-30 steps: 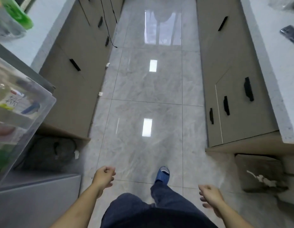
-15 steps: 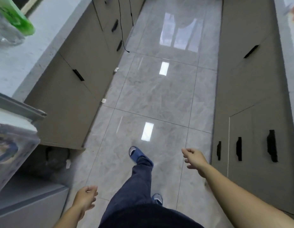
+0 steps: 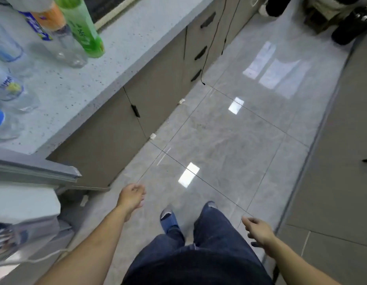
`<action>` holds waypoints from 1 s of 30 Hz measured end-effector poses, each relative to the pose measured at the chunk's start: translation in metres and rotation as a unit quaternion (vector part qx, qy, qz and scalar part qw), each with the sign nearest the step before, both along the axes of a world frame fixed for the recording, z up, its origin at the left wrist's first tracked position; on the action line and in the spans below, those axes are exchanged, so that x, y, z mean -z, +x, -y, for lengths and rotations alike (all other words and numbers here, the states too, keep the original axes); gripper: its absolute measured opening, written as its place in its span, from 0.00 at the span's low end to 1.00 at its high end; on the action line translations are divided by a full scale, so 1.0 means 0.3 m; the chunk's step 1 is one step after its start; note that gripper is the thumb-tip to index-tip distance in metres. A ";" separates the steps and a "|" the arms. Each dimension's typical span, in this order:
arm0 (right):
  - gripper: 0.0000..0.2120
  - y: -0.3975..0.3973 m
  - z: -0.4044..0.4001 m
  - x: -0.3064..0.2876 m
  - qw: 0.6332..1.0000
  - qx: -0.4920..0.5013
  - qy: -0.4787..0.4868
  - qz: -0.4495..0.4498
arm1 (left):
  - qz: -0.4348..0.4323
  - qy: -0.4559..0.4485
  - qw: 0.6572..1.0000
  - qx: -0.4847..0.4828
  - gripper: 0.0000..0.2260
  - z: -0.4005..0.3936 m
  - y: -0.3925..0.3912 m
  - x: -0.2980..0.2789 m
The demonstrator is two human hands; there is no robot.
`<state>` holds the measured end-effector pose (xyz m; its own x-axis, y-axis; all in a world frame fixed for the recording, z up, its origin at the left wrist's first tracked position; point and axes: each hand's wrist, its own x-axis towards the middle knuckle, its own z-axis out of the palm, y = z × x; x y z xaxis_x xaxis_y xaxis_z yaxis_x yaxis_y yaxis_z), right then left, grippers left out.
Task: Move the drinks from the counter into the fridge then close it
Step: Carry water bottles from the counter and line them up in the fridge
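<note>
At the bottom of the view the person stands on the grey tiled floor point(image 3: 229, 140) in dark trousers and blue slippers point(image 3: 168, 218). The left hand point(image 3: 132, 197) hangs at about 7 o'clock from the middle of the view, with its fingers loosely curled, and it holds nothing. The right hand point(image 3: 257, 230) hangs at about 5 o'clock, its fingers relaxed and a little spread, also holding nothing.

At 8 o'clock, at the left edge, the open fridge door point(image 3: 34, 173) shows its grey top edge, and below it a blurred door shelf; what is inside cannot be read.

Farther, at 10 to 11 o'clock, the speckled grey worktop point(image 3: 116, 48) carries the drinks. The green bottle point(image 3: 84, 29) stands nearest the front edge of the worktop, just beside a clear bottle with an orange label point(image 3: 55, 25). More clear bottles with blue labels point(image 3: 7, 87) stand along the left edge. All drinks are well apart from both hands, up and to the left of the left hand.

Below the worktop are beige cabinets with black handles point(image 3: 135, 111).
</note>
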<state>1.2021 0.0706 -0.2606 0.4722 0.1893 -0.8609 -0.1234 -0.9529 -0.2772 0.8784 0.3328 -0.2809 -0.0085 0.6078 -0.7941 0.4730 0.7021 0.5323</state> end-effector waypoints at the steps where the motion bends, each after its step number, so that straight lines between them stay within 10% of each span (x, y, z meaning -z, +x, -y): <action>1: 0.12 0.038 -0.042 0.017 1.000 -0.013 -0.008 -0.005 | 0.010 0.002 1.000 -0.015 0.07 -0.032 0.027 -0.005; 18: 0.13 0.388 -1.247 0.123 0.955 -0.275 0.077 -0.083 | -0.034 -0.092 0.902 -0.421 0.14 0.014 0.189 -0.106; 30: 0.02 -0.295 -1.707 -0.255 0.801 -0.453 0.368 -0.132 | -0.035 0.181 0.838 -0.514 0.07 -0.347 0.139 -0.301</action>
